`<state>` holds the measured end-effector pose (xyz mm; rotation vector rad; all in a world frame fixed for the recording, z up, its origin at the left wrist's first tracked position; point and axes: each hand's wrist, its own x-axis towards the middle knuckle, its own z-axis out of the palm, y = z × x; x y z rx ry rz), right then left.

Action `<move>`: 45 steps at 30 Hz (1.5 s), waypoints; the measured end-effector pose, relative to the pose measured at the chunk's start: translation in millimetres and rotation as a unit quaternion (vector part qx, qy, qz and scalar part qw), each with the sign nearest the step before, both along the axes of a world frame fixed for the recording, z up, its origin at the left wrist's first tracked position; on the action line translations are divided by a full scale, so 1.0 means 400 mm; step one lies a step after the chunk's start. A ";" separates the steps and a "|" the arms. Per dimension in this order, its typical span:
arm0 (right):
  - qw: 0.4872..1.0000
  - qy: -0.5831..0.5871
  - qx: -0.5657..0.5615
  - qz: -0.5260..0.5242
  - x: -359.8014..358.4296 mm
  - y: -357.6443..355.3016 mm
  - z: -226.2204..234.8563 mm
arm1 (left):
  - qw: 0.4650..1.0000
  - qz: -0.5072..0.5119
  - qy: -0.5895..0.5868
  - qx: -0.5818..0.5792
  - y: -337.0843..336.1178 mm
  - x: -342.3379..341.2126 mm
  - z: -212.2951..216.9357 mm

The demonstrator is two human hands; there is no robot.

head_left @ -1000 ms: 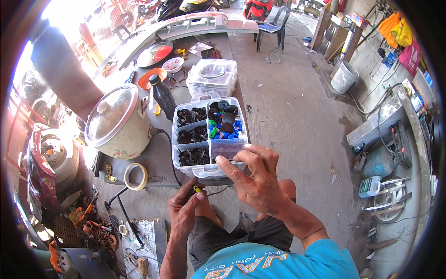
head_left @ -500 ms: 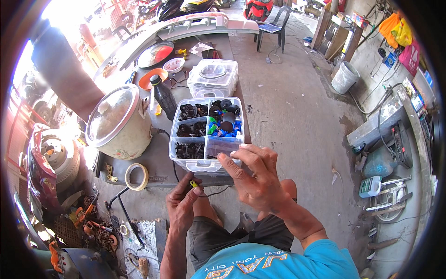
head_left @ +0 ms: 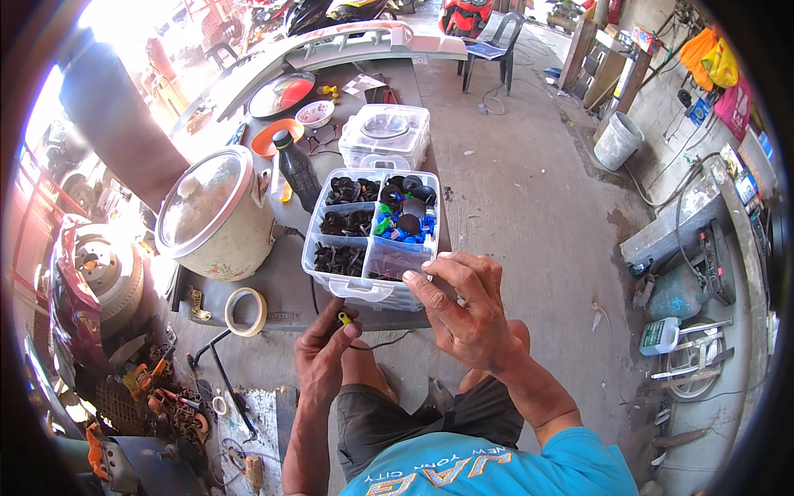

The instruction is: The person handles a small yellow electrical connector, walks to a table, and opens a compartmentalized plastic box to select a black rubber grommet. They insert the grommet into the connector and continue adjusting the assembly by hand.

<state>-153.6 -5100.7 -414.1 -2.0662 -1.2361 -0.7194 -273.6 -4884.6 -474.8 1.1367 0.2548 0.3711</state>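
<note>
Probably an open-air vehicle repair workshop: a car bumper [head_left: 347, 45], a loose wheel [head_left: 103, 273], scattered tools [head_left: 165, 397], concrete floor [head_left: 529, 190].

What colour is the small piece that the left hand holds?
Yellow: the small piece sits between the left hand's fingertips, seen in the head view.

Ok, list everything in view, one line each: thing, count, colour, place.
compartment box: one, clear, holding black and blue parts, table's near edge
lidded box: one, clear, behind the compartment box
rice cooker: one, cream with glass lid, table's left end
bottle: one, dark, between the cooker and the boxes
tape roll: one, beige, table's near left corner
table: one, grey, centre
bucket: one, white, on the floor at right
chair: one, dark, far side
small yellow piece: one, at the left hand's fingertips
left hand: one, below the table edge, gripping a black cable
right hand: one, fingertips at the compartment box's near right corner
</note>
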 end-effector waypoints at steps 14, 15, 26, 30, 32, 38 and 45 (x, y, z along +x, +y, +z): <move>1.000 0.000 0.008 -0.006 -0.009 0.023 0.024 | 1.000 -0.004 0.007 0.030 0.024 0.045 -0.009; 1.000 0.000 0.006 -0.004 -0.009 0.024 0.026 | 0.999 -0.003 0.006 0.035 0.026 0.049 -0.009; 1.000 0.000 -0.009 -0.018 0.003 0.087 0.016 | 0.995 -0.021 0.010 0.102 0.072 0.139 0.018; 1.000 -0.005 -0.006 -0.021 0.005 0.101 0.016 | 0.996 -0.017 0.006 0.085 0.065 0.124 0.014; 1.000 -0.015 0.002 -0.018 0.006 0.095 0.013 | 0.997 -0.026 -0.004 0.072 0.060 0.088 -0.015; 0.999 0.014 0.040 0.013 -0.044 0.044 0.018 | 0.998 -0.050 -0.008 -0.023 0.006 -0.029 -0.037; 0.958 0.212 -0.002 0.194 -0.206 0.003 -0.063 | 0.996 -0.074 0.032 -0.048 -0.068 -0.162 -0.038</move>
